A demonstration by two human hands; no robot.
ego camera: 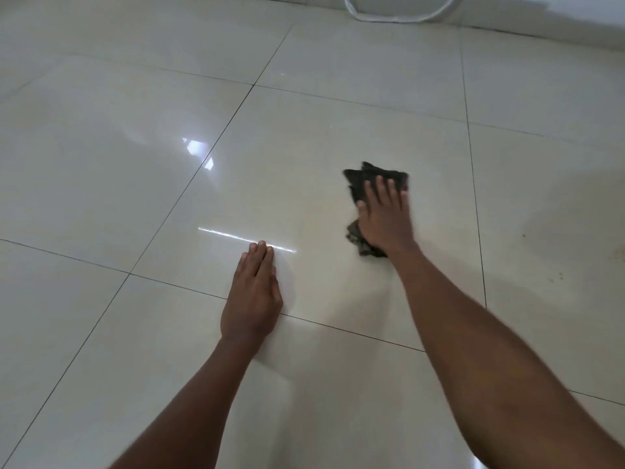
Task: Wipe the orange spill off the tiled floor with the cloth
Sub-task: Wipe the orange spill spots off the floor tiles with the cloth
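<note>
Both hands pressed flat on the tiled floor (101,164).
Left hand (252,299) lay fingers together; right hand (385,220), fingers spread, pressed the dark cloth (363,179).

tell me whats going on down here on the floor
A person is leaning over a glossy tiled floor, wiping it. The right hand presses a dark cloth flat against a tile, fingers straight. The left hand rests flat on the floor as a prop. Faint orange-brown specks remain to the right of the cloth.
</note>
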